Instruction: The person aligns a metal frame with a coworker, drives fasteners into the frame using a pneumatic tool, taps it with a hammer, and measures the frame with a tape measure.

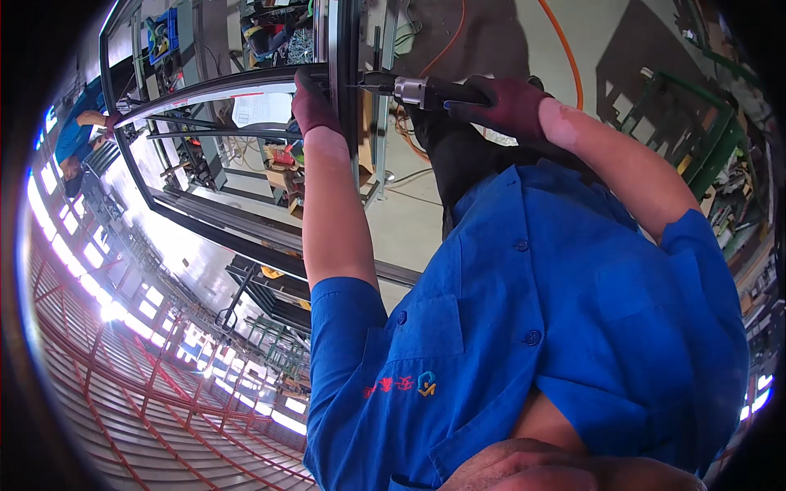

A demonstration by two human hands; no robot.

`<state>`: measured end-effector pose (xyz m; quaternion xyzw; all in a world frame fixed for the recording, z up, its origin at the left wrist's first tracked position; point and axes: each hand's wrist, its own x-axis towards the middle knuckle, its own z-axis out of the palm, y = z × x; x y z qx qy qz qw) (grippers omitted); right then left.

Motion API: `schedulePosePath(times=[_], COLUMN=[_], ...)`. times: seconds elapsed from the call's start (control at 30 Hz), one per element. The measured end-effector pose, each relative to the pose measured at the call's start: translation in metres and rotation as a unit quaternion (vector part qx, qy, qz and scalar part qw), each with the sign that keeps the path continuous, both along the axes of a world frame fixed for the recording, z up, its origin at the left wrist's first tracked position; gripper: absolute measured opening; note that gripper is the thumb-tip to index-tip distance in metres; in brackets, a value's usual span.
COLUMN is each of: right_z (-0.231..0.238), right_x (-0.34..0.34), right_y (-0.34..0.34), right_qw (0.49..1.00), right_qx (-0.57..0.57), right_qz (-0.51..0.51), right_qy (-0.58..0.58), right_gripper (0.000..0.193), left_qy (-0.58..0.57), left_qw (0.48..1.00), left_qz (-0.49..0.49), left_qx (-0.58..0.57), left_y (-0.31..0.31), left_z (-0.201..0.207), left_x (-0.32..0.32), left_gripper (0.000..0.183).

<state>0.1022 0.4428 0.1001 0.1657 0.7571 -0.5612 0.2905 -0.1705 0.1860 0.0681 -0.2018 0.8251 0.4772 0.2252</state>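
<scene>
My right hand (509, 108), in a dark red glove with black fingers, is wrapped round the grip of a drill (416, 92) with a silver body. Its black chuck and thin bit point left, with the tip at the side of an upright bar of a black metal frame (347, 123). My left hand (313, 105), gloved alike, is closed on the frame where a crossbar meets that bar, left of the bit. Some of its fingers are hidden. Whether the bit has entered the metal I cannot tell.
Another person (82, 123) in blue has a hand at the frame's far left end. Below the frame lie a white sheet (262, 110), a blue bin (163, 36) and loose hardware. An orange hose (566, 45) runs along the floor. A green metal cart (711, 139) stands right.
</scene>
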Motion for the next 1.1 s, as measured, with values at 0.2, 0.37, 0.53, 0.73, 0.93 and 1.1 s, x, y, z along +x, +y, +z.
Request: schedulePosePath(times=[0.2,0.37,0.53,0.73,0.93,1.1], right_z=[0.002,0.002,0.015,0.020,0.021,0.005], right_x=[-0.007,-0.013,-0.018,-0.024,-0.026,-0.032], right_y=[-0.006,-0.009,-0.014,-0.015,-0.019,-0.030], right_qw=[1.000,0.999,0.998,0.999,0.999,0.997], right_qx=[0.019,0.003,0.013,0.005,0.012,0.061], right_qz=[0.016,0.009,0.019,0.003,0.009,0.014], right_qy=[-0.011,-0.041,-0.051,-0.043,-0.049,-0.036], right_gripper=[0.072,0.095,0.095,0.086,0.080,0.080], left_qy=[0.002,0.000,-0.002,-0.039,-0.013,-0.005], left_qw=[0.998,0.997,0.998,0.996,0.998,0.998], left_qz=[0.054,0.059,0.052,0.075,0.058,0.053], left_qx=[0.043,0.047,0.026,0.039,0.036,0.033], left_y=[0.002,0.007,-0.019,0.006,0.002,-0.003], left_z=[-0.002,0.000,-0.026,-0.003,-0.008,-0.010], left_x=[0.002,0.003,-0.012,0.001,0.000,-0.001], left_gripper=[0.068,0.061,0.058,0.061,0.062,0.060])
